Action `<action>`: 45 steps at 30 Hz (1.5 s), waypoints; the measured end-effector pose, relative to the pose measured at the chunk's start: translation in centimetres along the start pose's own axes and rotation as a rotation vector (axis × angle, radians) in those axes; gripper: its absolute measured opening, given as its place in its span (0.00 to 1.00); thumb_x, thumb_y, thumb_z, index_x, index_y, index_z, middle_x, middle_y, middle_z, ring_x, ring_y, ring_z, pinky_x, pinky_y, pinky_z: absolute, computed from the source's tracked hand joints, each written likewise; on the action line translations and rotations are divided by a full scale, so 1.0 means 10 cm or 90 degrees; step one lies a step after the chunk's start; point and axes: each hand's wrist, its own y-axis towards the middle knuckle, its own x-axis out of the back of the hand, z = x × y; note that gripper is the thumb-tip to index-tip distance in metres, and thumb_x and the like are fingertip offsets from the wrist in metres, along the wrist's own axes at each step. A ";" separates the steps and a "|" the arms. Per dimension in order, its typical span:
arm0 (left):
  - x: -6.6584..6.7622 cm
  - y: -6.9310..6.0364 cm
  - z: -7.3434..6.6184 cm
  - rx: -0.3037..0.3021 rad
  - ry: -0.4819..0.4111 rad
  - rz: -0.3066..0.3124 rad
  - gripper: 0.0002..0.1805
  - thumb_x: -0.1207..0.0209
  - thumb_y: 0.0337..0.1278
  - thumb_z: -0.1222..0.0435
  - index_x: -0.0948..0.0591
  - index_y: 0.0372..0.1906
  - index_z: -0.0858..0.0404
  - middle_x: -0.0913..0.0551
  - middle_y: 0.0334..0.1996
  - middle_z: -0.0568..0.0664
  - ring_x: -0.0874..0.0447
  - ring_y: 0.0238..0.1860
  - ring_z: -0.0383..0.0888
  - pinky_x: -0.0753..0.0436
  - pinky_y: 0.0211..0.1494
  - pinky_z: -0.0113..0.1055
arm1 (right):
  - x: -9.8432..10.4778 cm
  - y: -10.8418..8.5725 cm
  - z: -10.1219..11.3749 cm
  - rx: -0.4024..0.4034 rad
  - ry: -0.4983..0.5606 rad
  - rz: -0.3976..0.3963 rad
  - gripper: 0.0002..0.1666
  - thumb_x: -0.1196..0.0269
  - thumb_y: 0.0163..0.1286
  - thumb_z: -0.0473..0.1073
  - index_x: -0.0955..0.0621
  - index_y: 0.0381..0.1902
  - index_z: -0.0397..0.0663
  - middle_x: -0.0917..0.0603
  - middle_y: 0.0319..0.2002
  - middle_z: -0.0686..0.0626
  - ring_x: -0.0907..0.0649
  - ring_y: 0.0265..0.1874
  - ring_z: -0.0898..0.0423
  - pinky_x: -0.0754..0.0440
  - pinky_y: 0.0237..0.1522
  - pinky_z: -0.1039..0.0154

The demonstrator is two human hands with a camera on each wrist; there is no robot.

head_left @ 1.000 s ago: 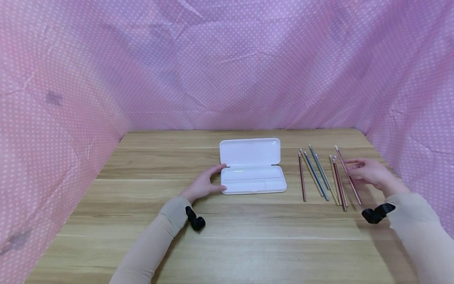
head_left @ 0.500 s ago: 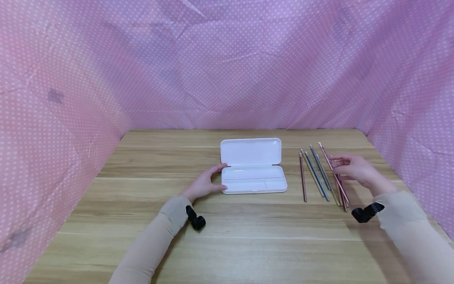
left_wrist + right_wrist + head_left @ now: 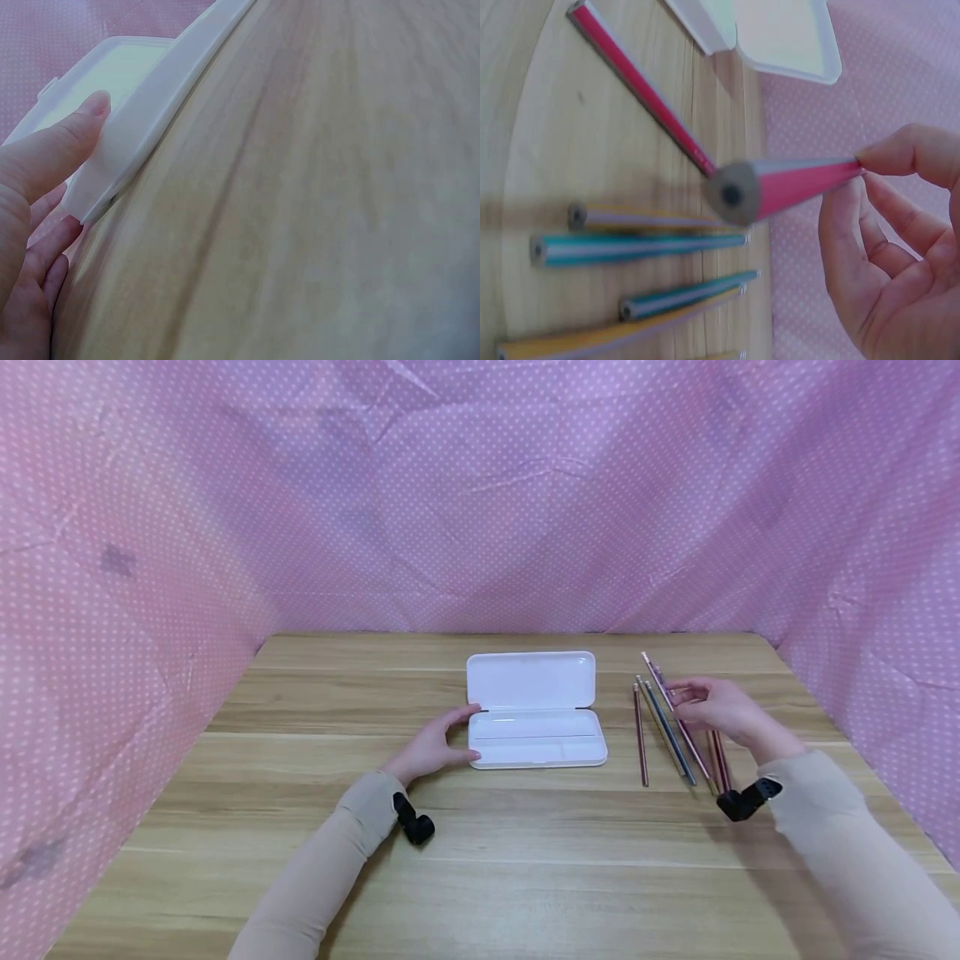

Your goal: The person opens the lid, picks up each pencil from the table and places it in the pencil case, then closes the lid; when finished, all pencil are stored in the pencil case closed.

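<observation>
Here, held red pencil [image 3: 802,187], illegibly lettered loose pencil [image 3: 641,86], open white case [image 3: 534,725]

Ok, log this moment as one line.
left hand: gripping white case | right hand: pinching red pencil above table | white case: open, no pencils inside | other pencils: on table

No text is legible; the red pencil [image 3: 641,86] lying toward eleven o'clock in the right wrist view bears pale marks [image 3: 700,155] too small to read.
</observation>
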 end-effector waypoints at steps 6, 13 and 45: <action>-0.01 0.00 0.00 -0.003 -0.004 0.004 0.43 0.29 0.46 0.60 0.35 0.69 0.53 0.31 0.66 0.50 0.36 0.67 0.48 0.42 0.72 0.48 | -0.11 0.07 0.12 0.007 -0.019 0.007 0.33 0.42 0.62 0.32 0.36 0.65 0.27 0.22 0.46 0.39 0.20 0.33 0.67 0.17 0.38 0.67; -0.01 0.00 0.00 -0.008 -0.003 0.000 0.43 0.29 0.45 0.62 0.35 0.69 0.55 0.31 0.66 0.50 0.35 0.67 0.48 0.41 0.72 0.46 | -0.24 0.17 0.30 0.028 -0.039 0.016 0.31 0.41 0.61 0.32 0.32 0.63 0.30 0.24 0.50 0.33 0.21 0.32 0.65 0.18 0.36 0.69; -0.05 0.00 0.02 0.000 0.001 -0.012 0.43 0.29 0.45 0.62 0.35 0.69 0.53 0.30 0.65 0.50 0.35 0.66 0.48 0.42 0.72 0.47 | -0.88 0.62 1.13 0.342 -0.345 0.122 0.25 0.40 0.53 0.27 0.20 0.52 0.41 0.16 0.36 0.46 0.17 0.38 0.51 0.18 0.40 0.57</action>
